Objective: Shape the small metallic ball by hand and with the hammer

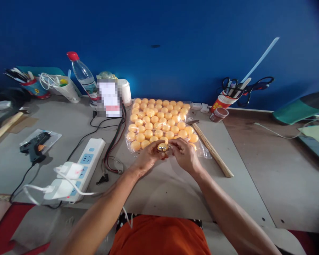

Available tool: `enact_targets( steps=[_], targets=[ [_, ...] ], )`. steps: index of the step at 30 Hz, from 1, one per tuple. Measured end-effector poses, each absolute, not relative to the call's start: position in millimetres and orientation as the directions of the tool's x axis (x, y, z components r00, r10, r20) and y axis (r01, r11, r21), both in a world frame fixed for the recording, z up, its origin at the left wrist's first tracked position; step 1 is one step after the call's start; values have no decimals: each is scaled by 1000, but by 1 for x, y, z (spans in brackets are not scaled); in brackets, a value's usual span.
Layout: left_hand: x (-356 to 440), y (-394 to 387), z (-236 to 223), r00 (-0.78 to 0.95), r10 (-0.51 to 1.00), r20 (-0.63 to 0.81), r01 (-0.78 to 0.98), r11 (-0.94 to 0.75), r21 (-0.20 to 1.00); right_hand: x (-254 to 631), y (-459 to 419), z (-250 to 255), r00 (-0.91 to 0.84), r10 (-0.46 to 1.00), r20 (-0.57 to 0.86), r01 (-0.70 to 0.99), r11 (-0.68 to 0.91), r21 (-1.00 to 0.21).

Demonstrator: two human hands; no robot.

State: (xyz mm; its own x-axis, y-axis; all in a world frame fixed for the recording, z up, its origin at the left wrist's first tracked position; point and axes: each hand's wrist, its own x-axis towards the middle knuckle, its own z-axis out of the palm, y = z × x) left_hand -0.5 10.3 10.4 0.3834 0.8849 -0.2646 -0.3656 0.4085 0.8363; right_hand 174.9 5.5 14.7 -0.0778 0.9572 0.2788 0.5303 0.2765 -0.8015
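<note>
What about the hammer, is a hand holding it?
No, the hammer lies on the table, beside the bag of orange balls.

1. A small, rounded, golden-yellow object with a shiny, hard-looking surface (162, 149) sits in the grip of the left hand (146, 156), raised in front of the person; its material cannot be told.
2. Bright silvery round spots show in a row across its upward-facing side, with darker patches around them.
3. Fingers cover its left edge and part of its underside, so its full outline is hidden.
4. A tiny silvery, glinting piece (169, 146) shows just beside it, at the right hand's (185, 155) fingertips; its shape is too small to tell.
</note>
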Motion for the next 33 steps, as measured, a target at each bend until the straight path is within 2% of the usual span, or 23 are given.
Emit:
enact_targets(
  steps=[3, 8, 20, 27, 33],
  targets=[
    [0, 10, 11, 392, 883, -258, -369, 407, 836, 173, 2, 20, -115, 954, 276, 453, 298, -840],
    [2, 10, 15, 370, 898, -238, -351, 373, 859, 169, 0, 20, -189, 947, 259, 417, 316, -852],
    [0, 10, 10, 371, 890, -265, -277, 378, 883, 168, 1, 26, -215, 959, 182, 453, 264, -852],
    [0, 9, 10, 384, 893, -235, -248, 345, 905, 170, 1, 22, -186, 978, 93, 339, 153, -928],
    [0, 9, 7, 383, 894, -232, -249, 342, 906, 168, -2, 26, -161, 968, 195, 390, 243, -888]
  ],
)
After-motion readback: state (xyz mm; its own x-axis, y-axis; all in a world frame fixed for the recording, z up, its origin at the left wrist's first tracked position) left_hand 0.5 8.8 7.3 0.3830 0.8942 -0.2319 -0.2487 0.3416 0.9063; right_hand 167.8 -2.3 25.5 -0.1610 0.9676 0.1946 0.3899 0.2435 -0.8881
